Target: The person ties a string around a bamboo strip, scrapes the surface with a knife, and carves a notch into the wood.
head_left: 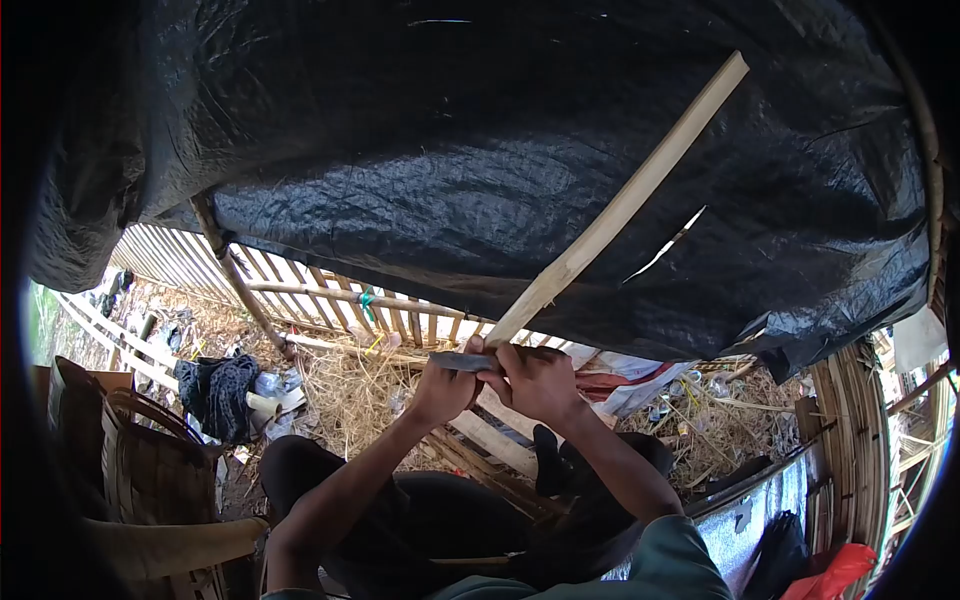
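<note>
A long pale split-bamboo strip [608, 222] slants from my hands up to the right, in front of the dark plastic sheet. My left hand [438, 393] is closed around the strip's lower end. My right hand [542, 384] is closed close beside it, its fingers wrapped over what looks like a knife's handle, mostly hidden. A short grey knife blade [464, 361] points left from the right hand and lies across the top of the left hand, by the strip's end. The fingers cover the exact contact between blade and strip.
A black plastic sheet [400, 200] hangs ahead, with a slatted bamboo fence [330, 300] beneath it. Straw and shavings [350, 395] litter the ground. Black netting-like cloth [215, 395] lies left. Bamboo poles [850, 440] and a red bag [835, 578] are at right.
</note>
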`<state>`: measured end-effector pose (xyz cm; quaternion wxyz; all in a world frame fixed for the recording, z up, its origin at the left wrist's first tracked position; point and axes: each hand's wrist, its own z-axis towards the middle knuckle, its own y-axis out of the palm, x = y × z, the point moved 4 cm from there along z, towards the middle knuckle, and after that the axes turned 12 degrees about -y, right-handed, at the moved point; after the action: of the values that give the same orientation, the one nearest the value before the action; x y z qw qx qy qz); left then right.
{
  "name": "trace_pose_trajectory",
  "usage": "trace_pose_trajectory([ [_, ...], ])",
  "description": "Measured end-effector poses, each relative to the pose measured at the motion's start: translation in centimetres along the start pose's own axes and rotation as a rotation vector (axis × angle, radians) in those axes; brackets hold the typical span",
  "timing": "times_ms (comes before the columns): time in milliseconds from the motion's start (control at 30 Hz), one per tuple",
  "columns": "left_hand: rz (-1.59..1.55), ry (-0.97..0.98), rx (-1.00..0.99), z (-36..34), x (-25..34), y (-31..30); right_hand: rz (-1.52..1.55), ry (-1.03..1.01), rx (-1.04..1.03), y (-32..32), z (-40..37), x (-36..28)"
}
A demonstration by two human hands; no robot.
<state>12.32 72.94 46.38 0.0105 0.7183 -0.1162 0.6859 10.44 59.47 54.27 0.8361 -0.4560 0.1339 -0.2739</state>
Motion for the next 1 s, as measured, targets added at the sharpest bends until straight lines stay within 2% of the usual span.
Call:
trace_pose_trajectory([
  [33, -0.096, -0.157, -0.104, 0.0, -0.2, 0.0, 0.014, 0.025, 0.012, 0.1, -0.2, 0.4],
  [67, -0.171, -0.124, -0.066, -0.4, 0.4, 0.1, 0.03, 0.05, 0.023, 0.4, -0.7, 1.1],
  [167, -0.038, -0.252, -0.105, -0.9, 2.3, -0.6, 0.084, 0.14, 0.144, -1.5, -1.1, 2.9],
  [233, -0.008, -0.188, -0.081, -0.9, 3.1, -1.0, 0.163, 0.273, 0.224, -3.6, -1.2, 4.2],
  [333, 0.043, -0.09, -0.015, -0.9, 3.9, -1.3, 0.254, 0.387, 0.443, -4.4, -2.2, 6.9],
  [433, 0.111, -0.003, 0.071, -0.1, 4.0, -1.3, 0.336, 0.453, 0.551, -5.1, -3.0, 8.1],
  [567, 0.189, 0.125, 0.146, 0.8, 6.1, -1.4, 0.211, 0.32, 0.623, -6.3, -3.2, 7.5],
  [700, 0.292, 0.272, 0.248, 2.7, 10.2, -0.6, -0.107, 0.107, 0.556, -6.3, -4.4, 7.6],
  [733, 0.324, 0.305, 0.244, 3.1, 11.1, -0.3, -0.117, 0.127, 0.527, -6.5, -4.9, 7.6],
  [833, 0.487, 0.347, 0.312, 4.5, 12.4, -0.1, -0.293, 0.041, 0.63, -8.7, -5.4, 7.8],
  [933, 0.59, 0.429, 0.334, 4.3, 13.9, 0.0, -0.282, 0.093, 0.714, -10.2, -6.2, 8.6],
  [1000, 0.682, 0.452, 0.352, 3.9, 13.5, 0.0, -0.477, 0.052, 0.745, -11.9, -6.1, 8.0],
])
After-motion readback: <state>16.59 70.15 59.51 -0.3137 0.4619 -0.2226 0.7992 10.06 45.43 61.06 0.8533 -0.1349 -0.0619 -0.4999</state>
